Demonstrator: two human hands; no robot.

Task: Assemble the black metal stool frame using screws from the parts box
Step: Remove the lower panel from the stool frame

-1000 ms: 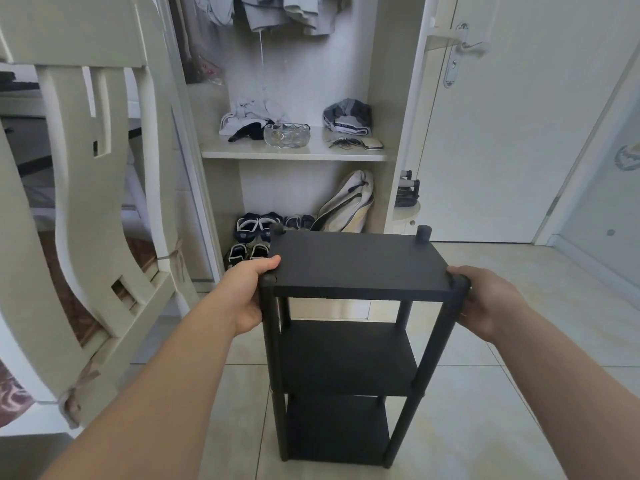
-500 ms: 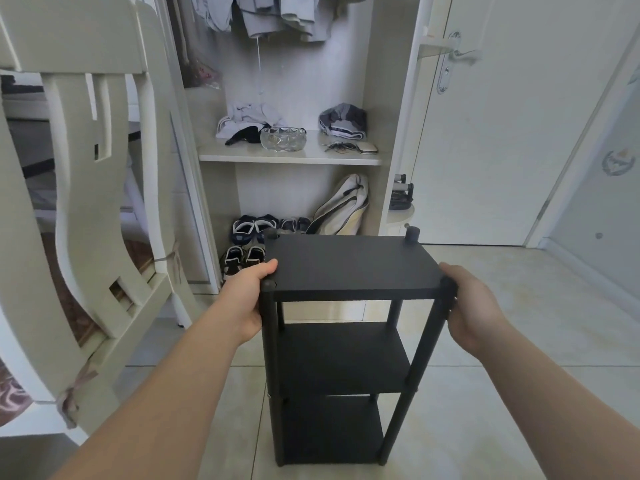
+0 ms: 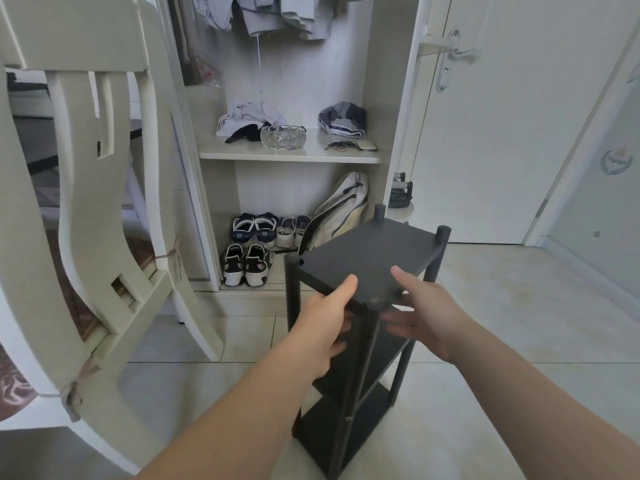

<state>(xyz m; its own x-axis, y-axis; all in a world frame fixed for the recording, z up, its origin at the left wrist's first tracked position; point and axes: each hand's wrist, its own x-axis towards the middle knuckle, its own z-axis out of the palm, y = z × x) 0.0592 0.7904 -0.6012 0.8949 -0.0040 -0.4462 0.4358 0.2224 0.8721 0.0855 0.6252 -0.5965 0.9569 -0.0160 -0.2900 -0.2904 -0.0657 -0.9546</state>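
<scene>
The black metal frame (image 3: 374, 251) is a tall three-shelf unit standing on the tiled floor, turned so one corner post faces me. My left hand (image 3: 322, 323) grips the near left edge of its top shelf, thumb on top and fingers underneath. My right hand (image 3: 426, 310) holds the near right edge by the same corner, with the thumb above the shelf and the fingers spread below, slightly blurred. Short post ends stick up at the two far corners. No screws or parts box are in view.
A white wooden chair (image 3: 86, 202) stands close on the left. Behind the frame is an open wardrobe with a shelf (image 3: 291, 155) holding a glass bowl (image 3: 283, 136) and clothes, with shoes (image 3: 247, 265) and a bag (image 3: 341, 209) below. A white door (image 3: 502, 133) is at right.
The frame has been turned about its upright axis from square-on to corner-on. Both hands moved from its two front corners to the edges either side of the near corner.
</scene>
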